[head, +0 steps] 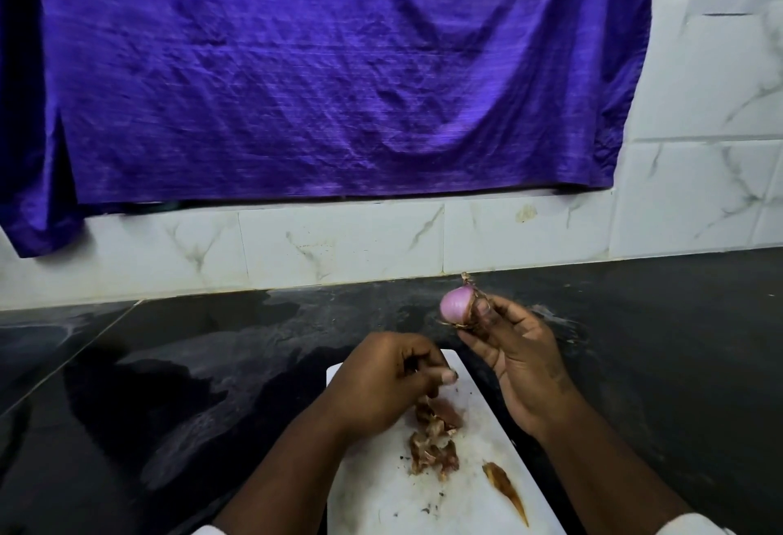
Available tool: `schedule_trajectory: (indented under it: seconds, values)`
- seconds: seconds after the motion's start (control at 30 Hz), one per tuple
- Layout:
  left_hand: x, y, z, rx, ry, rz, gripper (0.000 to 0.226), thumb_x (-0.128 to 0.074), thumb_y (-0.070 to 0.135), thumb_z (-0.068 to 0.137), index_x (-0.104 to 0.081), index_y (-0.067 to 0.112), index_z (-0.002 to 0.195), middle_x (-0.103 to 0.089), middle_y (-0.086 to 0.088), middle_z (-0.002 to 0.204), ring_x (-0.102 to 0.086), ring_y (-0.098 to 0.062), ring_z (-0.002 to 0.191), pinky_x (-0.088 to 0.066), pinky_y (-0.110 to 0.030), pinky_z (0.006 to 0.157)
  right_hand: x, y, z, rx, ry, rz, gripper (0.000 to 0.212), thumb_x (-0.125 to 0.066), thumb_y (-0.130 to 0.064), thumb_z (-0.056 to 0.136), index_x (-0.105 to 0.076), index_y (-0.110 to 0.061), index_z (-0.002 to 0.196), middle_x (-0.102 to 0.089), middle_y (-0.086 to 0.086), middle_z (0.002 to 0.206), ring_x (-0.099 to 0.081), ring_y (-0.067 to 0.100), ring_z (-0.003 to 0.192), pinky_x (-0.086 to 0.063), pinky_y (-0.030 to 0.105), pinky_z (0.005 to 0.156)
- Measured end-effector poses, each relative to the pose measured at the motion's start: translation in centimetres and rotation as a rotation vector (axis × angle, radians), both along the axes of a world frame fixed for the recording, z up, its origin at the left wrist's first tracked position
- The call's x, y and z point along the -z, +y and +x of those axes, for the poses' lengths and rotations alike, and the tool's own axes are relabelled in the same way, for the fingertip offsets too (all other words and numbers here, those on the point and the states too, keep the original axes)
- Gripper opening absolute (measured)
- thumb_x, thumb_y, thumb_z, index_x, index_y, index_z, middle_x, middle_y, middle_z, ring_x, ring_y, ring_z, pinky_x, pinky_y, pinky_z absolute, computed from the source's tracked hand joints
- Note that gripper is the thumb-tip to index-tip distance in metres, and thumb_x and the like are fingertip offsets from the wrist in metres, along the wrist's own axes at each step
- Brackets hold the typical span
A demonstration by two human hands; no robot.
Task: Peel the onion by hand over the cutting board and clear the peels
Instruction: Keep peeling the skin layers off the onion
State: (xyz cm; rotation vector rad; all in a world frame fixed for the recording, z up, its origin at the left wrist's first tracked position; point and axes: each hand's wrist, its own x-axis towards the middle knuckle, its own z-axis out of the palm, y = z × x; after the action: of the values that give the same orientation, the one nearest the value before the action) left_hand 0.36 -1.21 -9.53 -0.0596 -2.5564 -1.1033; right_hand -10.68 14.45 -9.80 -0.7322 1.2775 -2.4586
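Observation:
A small pink-purple onion [456, 303] with dry brown skin still clinging to its right side is held up by my right hand [515, 358], gripped between thumb and fingertips beyond the far end of the white cutting board [478, 492]. My left hand [385, 382] hovers low over the board with its fingers curled; a scrap of peel seems pinched at its fingertips, above a pile of brown peels [434, 439]. A long brown strip of peel [506, 492] lies alone on the board's right side.
The board lies on a dark, glossy stone counter [169, 386] with a wet patch near the onion. White marble-look tiles [339, 242] back the counter, and a large purple cloth [317, 68] hangs over the wall above.

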Motion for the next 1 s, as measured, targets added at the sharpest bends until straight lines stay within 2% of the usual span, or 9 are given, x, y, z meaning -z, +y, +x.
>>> schedule_trajectory:
  seconds: [0.1,0.17,0.2,0.3,0.4,0.5,0.63,0.8,1.0]
  values:
    - [-0.14,-0.07,-0.04,-0.158,0.112,-0.038,0.021,-0.073,0.045,0.093,-0.078,0.027,0.084,-0.076,0.013,0.075,-0.069,-0.002,0.062,-0.060,-0.039,0.064,0.03,0.09,0.00,-0.005,0.000,0.005,0.035,-0.070,-0.025,0.079,-0.072,-0.006,0.108,-0.080,0.011,0.104,-0.077,0.019,0.092,-0.062,0.024,0.078]
    - [-0.33,0.01,-0.02,-0.247,0.254,-0.012,0.016,-0.085,0.039,0.084,-0.073,0.028,0.087,-0.072,0.012,0.075,-0.064,0.000,0.062,-0.052,-0.024,0.053,0.10,0.06,0.01,-0.008,-0.001,0.023,0.032,-0.070,-0.027,0.078,-0.073,-0.007,0.104,-0.079,0.011,0.102,-0.077,0.018,0.091,-0.062,0.024,0.076]
    - [-0.36,0.07,-0.03,-0.261,0.314,0.032,0.023,-0.089,0.032,0.080,-0.072,0.028,0.095,-0.070,0.011,0.081,-0.062,0.002,0.065,-0.048,-0.015,0.052,0.09,0.03,0.09,-0.013,-0.005,0.030,0.033,-0.072,-0.028,0.077,-0.073,-0.008,0.103,-0.079,0.011,0.102,-0.077,0.019,0.091,-0.062,0.025,0.076]
    - [-0.30,-0.13,-0.07,-0.270,0.379,-0.002,0.036,-0.088,0.026,0.082,-0.071,0.030,0.113,-0.066,0.016,0.102,-0.060,0.000,0.077,-0.046,-0.008,0.059,0.27,-0.15,0.02,-0.035,-0.007,0.044,0.046,-0.086,-0.041,0.066,-0.077,-0.011,0.099,-0.078,0.015,0.105,-0.077,0.023,0.093,-0.062,0.025,0.075]
    - [0.00,-0.33,-0.38,-0.271,0.387,-0.119,0.015,-0.081,0.027,0.090,-0.073,0.030,0.102,-0.064,0.018,0.099,-0.061,-0.002,0.084,-0.047,-0.018,0.066,0.40,-0.16,-0.01,-0.058,0.013,0.035,0.059,-0.093,-0.051,0.056,-0.079,-0.013,0.098,-0.078,0.017,0.107,-0.077,0.024,0.095,-0.061,0.026,0.076]
    - [-0.05,-0.18,-0.30,-0.160,0.360,-0.095,0.008,-0.081,0.024,0.090,-0.075,0.028,0.093,-0.062,0.017,0.094,-0.061,-0.006,0.084,-0.049,-0.020,0.068,0.29,-0.09,-0.17,-0.011,-0.033,0.004,0.052,-0.085,-0.042,0.064,-0.075,-0.008,0.102,-0.077,0.020,0.110,-0.077,0.023,0.092,-0.062,0.025,0.074]
    - [0.30,0.12,-0.25,0.012,0.140,-0.196,0.003,-0.078,0.030,0.092,-0.076,0.030,0.089,-0.065,0.015,0.091,-0.062,-0.009,0.082,-0.055,-0.035,0.073,0.20,0.07,-0.68,0.055,-0.103,-0.042,0.043,-0.075,-0.032,0.075,-0.070,-0.005,0.107,-0.076,0.019,0.114,-0.077,0.020,0.095,-0.061,0.024,0.073]
    - [0.35,0.05,-0.34,-0.060,0.128,-0.191,0.033,-0.062,0.055,0.096,-0.079,0.030,0.085,-0.067,0.012,0.081,-0.063,-0.005,0.074,-0.055,-0.036,0.067,0.21,0.07,-0.40,0.030,-0.034,0.008,0.043,-0.075,-0.030,0.073,-0.070,-0.005,0.107,-0.078,0.015,0.107,-0.077,0.020,0.093,-0.062,0.025,0.075]
    - [0.34,-0.37,-0.55,-0.154,0.120,-0.081,0.028,-0.086,0.024,0.084,-0.063,0.021,0.068,-0.069,0.006,0.073,-0.066,-0.012,0.068,-0.059,-0.046,0.070,0.47,-0.07,-0.21,0.022,0.047,0.060,0.038,-0.079,-0.026,0.071,-0.073,-0.008,0.104,-0.079,0.013,0.104,-0.077,0.026,0.096,-0.062,0.028,0.080]
